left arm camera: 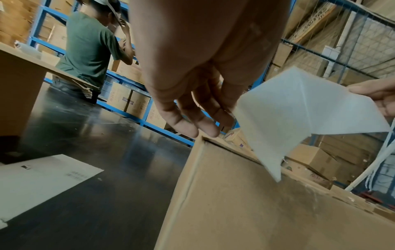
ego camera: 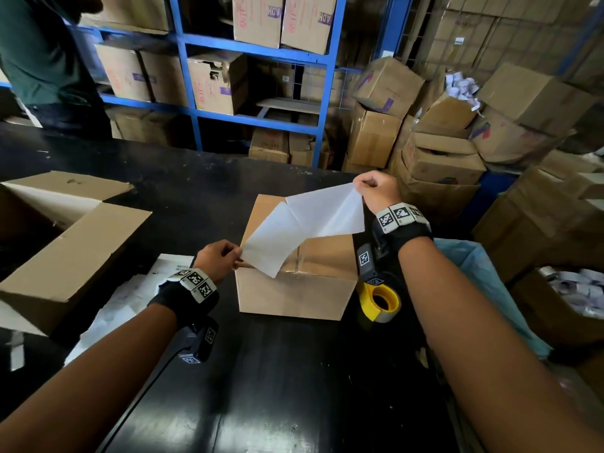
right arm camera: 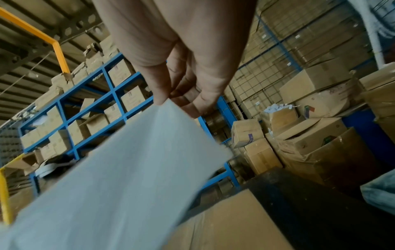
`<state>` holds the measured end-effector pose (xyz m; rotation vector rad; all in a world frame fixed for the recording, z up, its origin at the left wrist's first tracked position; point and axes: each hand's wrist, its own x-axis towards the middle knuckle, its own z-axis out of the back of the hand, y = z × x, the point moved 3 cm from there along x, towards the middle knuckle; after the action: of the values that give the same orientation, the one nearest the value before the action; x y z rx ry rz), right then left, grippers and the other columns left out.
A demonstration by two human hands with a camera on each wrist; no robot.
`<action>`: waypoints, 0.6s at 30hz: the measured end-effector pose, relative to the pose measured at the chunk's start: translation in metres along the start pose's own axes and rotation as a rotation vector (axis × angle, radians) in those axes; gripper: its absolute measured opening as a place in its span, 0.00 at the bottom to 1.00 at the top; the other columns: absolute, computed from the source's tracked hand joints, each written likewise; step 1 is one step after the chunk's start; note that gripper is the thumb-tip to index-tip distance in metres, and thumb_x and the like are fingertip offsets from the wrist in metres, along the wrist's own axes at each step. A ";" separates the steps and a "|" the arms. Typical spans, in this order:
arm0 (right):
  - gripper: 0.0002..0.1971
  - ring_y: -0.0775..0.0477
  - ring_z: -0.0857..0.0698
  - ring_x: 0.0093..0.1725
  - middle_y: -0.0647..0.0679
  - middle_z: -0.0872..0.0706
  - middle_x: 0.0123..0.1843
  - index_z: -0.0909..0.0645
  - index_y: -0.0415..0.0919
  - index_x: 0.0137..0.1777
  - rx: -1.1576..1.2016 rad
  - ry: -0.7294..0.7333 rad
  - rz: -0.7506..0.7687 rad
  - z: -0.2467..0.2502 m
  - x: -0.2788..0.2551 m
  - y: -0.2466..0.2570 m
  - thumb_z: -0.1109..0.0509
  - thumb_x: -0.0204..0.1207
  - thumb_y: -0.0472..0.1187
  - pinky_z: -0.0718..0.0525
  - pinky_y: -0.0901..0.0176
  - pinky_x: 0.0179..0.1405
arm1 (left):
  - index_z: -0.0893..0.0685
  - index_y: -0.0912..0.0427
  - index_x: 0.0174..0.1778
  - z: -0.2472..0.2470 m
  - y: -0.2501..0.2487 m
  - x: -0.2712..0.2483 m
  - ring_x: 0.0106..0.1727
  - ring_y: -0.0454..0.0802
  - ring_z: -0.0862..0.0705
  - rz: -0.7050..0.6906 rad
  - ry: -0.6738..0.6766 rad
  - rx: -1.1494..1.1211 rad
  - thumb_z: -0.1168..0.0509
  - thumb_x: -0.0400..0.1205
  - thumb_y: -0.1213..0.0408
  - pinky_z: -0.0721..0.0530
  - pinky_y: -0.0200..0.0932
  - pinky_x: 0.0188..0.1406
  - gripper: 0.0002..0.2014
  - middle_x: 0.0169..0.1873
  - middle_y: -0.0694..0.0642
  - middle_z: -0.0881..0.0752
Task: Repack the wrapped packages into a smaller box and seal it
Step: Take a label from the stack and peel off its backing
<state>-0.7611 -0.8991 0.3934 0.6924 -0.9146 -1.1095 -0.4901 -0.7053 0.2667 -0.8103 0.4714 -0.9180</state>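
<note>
Holding one white sheet point(ego camera: 304, 223) up over the small box point(ego camera: 295, 282), both hands are busy here. The left hand point(ego camera: 217, 259) pinches the sheet's near lower corner between thumb and fingers, and the right hand point(ego camera: 376, 191) pinches the far upper corner, so the sheet hangs stretched diagonally with a crease through the middle, clear of the box top. From the left wrist view the lowest tip of the sheet points down at the box without touching it.

Count-wise on the black table point(ego camera: 277, 371): one small box, closed on top with what looks like clear tape along its seam; one bigger open box point(ego camera: 65, 243) at the left with its flaps up; one yellow tape dispenser point(ego camera: 379, 299) just beside the small box's right side; and one printed paper point(ego camera: 170, 266) lying flat near the left wrist. No wrapped packages show up, so can't tell where they sit.

Room-wise, the near stretch of table in front of the small box is bare and shiny, and the far edge runs close behind it. One person in a green shirt point(ego camera: 39, 50) stands at the far left by the blue shelves point(ego camera: 192, 76).
</note>
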 end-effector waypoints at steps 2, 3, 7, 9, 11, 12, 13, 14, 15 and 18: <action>0.06 0.52 0.16 0.42 0.47 0.13 0.42 0.13 0.41 0.44 0.017 -0.047 0.018 0.013 -0.001 0.005 0.31 0.75 0.33 0.18 0.58 0.46 | 0.17 0.54 0.40 0.005 0.001 -0.002 0.39 0.50 0.15 0.002 -0.010 0.038 0.36 0.82 0.58 0.21 0.42 0.42 0.07 0.34 0.51 0.13; 0.06 0.53 0.17 0.39 0.46 0.13 0.43 0.13 0.37 0.46 0.032 -0.072 0.017 0.019 -0.003 0.007 0.32 0.75 0.32 0.18 0.58 0.44 | 0.17 0.55 0.41 0.008 0.000 -0.003 0.41 0.51 0.15 0.002 -0.021 0.059 0.36 0.82 0.58 0.23 0.41 0.42 0.07 0.35 0.53 0.13; 0.07 0.49 0.16 0.45 0.45 0.13 0.44 0.13 0.34 0.50 0.052 -0.165 0.011 0.030 -0.012 0.010 0.32 0.76 0.33 0.16 0.62 0.45 | 0.17 0.55 0.43 0.016 0.002 -0.003 0.42 0.50 0.16 0.021 -0.015 0.087 0.37 0.82 0.58 0.24 0.41 0.41 0.07 0.38 0.53 0.12; 0.08 0.50 0.17 0.45 0.46 0.14 0.45 0.13 0.32 0.51 0.045 -0.205 0.011 0.032 -0.018 0.012 0.32 0.76 0.32 0.22 0.77 0.39 | 0.17 0.54 0.45 0.023 0.006 -0.002 0.44 0.52 0.16 0.038 -0.020 0.115 0.37 0.82 0.57 0.23 0.43 0.42 0.07 0.41 0.55 0.13; 0.07 0.51 0.18 0.46 0.45 0.14 0.45 0.14 0.32 0.51 0.067 -0.250 -0.004 0.033 -0.024 0.013 0.32 0.76 0.32 0.25 0.81 0.36 | 0.17 0.55 0.46 0.034 0.014 0.000 0.47 0.54 0.16 0.073 -0.020 0.114 0.38 0.82 0.57 0.22 0.44 0.44 0.07 0.44 0.57 0.13; 0.07 0.51 0.18 0.46 0.45 0.14 0.45 0.14 0.33 0.51 0.080 -0.276 -0.014 0.035 -0.028 0.013 0.31 0.76 0.32 0.25 0.81 0.36 | 0.17 0.56 0.47 0.040 0.018 0.000 0.47 0.55 0.16 0.093 -0.020 0.112 0.38 0.82 0.57 0.22 0.44 0.45 0.08 0.45 0.57 0.13; 0.07 0.51 0.18 0.46 0.45 0.14 0.45 0.14 0.34 0.51 0.091 -0.297 -0.023 0.037 -0.032 0.014 0.31 0.76 0.33 0.24 0.81 0.36 | 0.17 0.56 0.47 0.045 0.022 -0.001 0.47 0.55 0.17 0.107 -0.019 0.111 0.38 0.82 0.57 0.22 0.45 0.45 0.08 0.45 0.58 0.14; 0.07 0.51 0.18 0.46 0.46 0.14 0.45 0.14 0.34 0.51 0.104 -0.307 -0.029 0.038 -0.036 0.014 0.31 0.76 0.33 0.24 0.81 0.36 | 0.17 0.56 0.48 0.050 0.027 -0.002 0.47 0.54 0.17 0.111 -0.016 0.108 0.38 0.82 0.57 0.20 0.46 0.46 0.08 0.45 0.57 0.14; 0.07 0.51 0.18 0.46 0.45 0.14 0.45 0.14 0.34 0.51 0.110 -0.307 -0.039 0.037 -0.042 0.014 0.31 0.76 0.33 0.24 0.80 0.35 | 0.17 0.55 0.47 0.053 0.030 -0.003 0.46 0.54 0.16 0.100 -0.008 0.097 0.38 0.82 0.57 0.19 0.46 0.46 0.07 0.45 0.57 0.14; 0.06 0.55 0.17 0.39 0.43 0.14 0.43 0.14 0.33 0.49 0.105 -0.273 -0.066 0.020 -0.068 0.010 0.30 0.75 0.30 0.23 0.76 0.33 | 0.18 0.54 0.45 0.059 0.034 -0.012 0.40 0.48 0.15 -0.004 0.024 0.054 0.38 0.83 0.57 0.20 0.41 0.38 0.06 0.41 0.55 0.14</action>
<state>-0.7857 -0.8317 0.3935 0.6699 -1.1960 -1.2411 -0.4402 -0.6588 0.2765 -0.7516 0.4640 -0.9416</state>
